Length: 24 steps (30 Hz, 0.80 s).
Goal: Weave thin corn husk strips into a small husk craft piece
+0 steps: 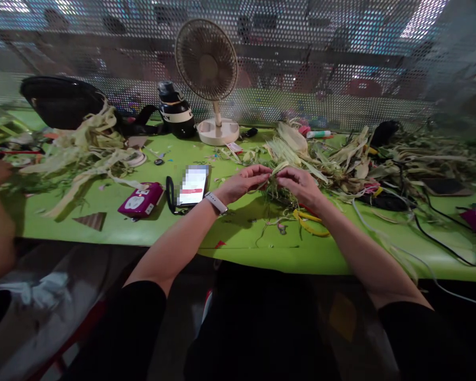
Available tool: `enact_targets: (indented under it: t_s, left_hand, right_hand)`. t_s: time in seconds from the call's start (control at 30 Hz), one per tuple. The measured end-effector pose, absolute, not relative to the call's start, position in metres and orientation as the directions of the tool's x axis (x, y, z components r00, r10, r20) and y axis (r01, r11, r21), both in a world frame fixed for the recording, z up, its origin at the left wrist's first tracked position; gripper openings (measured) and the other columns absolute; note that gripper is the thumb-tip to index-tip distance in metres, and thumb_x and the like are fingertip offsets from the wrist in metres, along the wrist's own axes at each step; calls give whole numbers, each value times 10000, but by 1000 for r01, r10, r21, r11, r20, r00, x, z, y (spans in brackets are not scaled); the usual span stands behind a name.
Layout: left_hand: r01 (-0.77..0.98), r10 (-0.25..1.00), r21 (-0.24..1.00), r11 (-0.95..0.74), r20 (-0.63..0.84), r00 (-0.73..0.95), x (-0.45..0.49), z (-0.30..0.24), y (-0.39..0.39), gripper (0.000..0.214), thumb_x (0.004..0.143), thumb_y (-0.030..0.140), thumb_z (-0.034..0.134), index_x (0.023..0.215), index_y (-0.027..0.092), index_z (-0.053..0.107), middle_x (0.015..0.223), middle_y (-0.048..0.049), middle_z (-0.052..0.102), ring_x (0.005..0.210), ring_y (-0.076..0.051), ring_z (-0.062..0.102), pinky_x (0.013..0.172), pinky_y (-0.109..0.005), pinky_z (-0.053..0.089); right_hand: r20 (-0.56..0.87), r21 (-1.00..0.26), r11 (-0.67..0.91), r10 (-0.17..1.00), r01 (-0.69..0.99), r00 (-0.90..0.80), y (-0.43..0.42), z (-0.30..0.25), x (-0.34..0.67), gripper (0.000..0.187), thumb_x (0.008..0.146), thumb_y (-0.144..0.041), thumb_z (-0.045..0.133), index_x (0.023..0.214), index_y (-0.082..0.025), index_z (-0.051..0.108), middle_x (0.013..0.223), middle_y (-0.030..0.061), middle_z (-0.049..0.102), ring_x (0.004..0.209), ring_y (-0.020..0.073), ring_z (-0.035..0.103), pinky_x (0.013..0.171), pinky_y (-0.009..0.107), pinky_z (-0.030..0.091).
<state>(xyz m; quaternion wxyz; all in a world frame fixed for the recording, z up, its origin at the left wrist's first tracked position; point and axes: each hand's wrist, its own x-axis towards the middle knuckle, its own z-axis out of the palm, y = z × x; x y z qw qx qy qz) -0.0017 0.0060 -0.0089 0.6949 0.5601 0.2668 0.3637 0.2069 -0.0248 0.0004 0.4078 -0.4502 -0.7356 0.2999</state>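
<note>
Looks midway: left hand [244, 185] and right hand [299, 185] have fingertips pressed together, seemingly pinching a pale husk strip [280, 167] between them. Husk pile [293, 143] just beyond the fingers looks loose and unsorted, so plenty seems left; can't pick out a finished piece. Second husk heap [97, 140] well off to their left. Yellow handles [315, 231], likely scissors, near the right fingers, on the body side. Containers: black bottle [177, 124] beyond and left of the fingers, lid on, contents hidden; black bag [59, 103] farther left, contents unseen.
</note>
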Motion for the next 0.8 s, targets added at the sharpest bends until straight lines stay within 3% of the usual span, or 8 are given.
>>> enact_targets:
  t_s: [0.13, 0.23, 0.4, 0.5, 0.67, 0.8]
  left_hand:
    - [-153, 801, 986, 68, 37, 597, 1, -11, 5, 178, 773, 253, 792, 862, 137, 690, 757, 32, 630, 677, -47, 548, 693, -197, 424]
    - [-149, 791, 976, 159, -35, 611, 4, -13, 3, 183, 740, 240, 811, 853, 139, 708, 789, 24, 666, 713, -48, 571, 758, -204, 450]
    - [-188, 782, 940, 283, -113, 613, 7, -21, 2, 223, 733, 282, 827, 878, 149, 723, 908, -5, 714, 813, -70, 613, 869, -263, 469]
    - [-185, 787, 942, 281, -116, 605, 6, -22, 2, 254, 707, 285, 855, 874, 163, 708, 860, 31, 691, 761, -59, 599, 873, -284, 482]
    - [-187, 728, 925, 332, -125, 675, 4, -18, 0, 297, 723, 323, 853, 882, 168, 655, 825, 22, 701, 762, -107, 659, 866, -357, 533]
    - [-143, 673, 932, 333, -129, 728, 4, -17, -1, 283, 778, 316, 816, 910, 148, 631, 815, -23, 733, 752, -126, 698, 823, -331, 540]
  right_hand:
    - [213, -917, 259, 961, 302, -178, -25, 5, 205, 424, 859, -560, 584, 656, -188, 576, 581, 3, 566, 579, 126, 486, 579, 278, 375]
    - [217, -944, 251, 961, 212, -174, -24, 2, 200, 397, 790, -549, 682, 657, -206, 532, 523, -42, 484, 515, 96, 403, 529, 261, 315]
    - [276, -948, 288, 956, 138, -99, -23, -5, 194, 308, 791, -439, 698, 661, -211, 536, 538, -51, 465, 522, 87, 365, 514, 253, 279]
    - [262, -957, 269, 962, 104, -81, -23, -6, 193, 338, 778, -478, 726, 670, -208, 553, 536, -53, 469, 512, 84, 368, 502, 252, 283]
    - [93, -996, 91, 982, -24, -162, -26, -5, 193, 484, 679, -632, 797, 719, -204, 575, 560, -62, 466, 489, 77, 396, 458, 244, 316]
    - [65, -988, 34, 976, -151, -207, -29, -5, 191, 494, 610, -628, 844, 764, -213, 625, 647, -36, 598, 525, 107, 512, 475, 265, 418]
